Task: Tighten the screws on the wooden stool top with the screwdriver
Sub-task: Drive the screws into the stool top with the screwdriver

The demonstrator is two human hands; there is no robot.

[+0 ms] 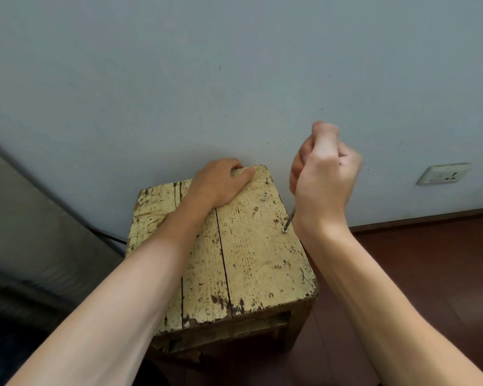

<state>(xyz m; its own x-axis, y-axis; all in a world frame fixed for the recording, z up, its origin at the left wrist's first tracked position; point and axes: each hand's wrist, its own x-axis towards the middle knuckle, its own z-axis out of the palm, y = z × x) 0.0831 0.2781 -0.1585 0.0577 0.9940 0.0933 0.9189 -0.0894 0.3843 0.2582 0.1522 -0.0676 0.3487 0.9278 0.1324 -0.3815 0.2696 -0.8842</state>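
Grey-blue wall rises behind the worn stool top, set on a dark red floor. At the stool top's far edge the left hand steadies it, fingers hooked over the rim. Above its right edge the right hand has its fingers clamped round the screwdriver, tip seated in the middle screw. Best to hold the shaft in line with that screw and press down while turning, lest the tip slip. The far screw stands proud; the near screw looks flush.

Left hand gripping stool top, right hand holding screwdriver on screw
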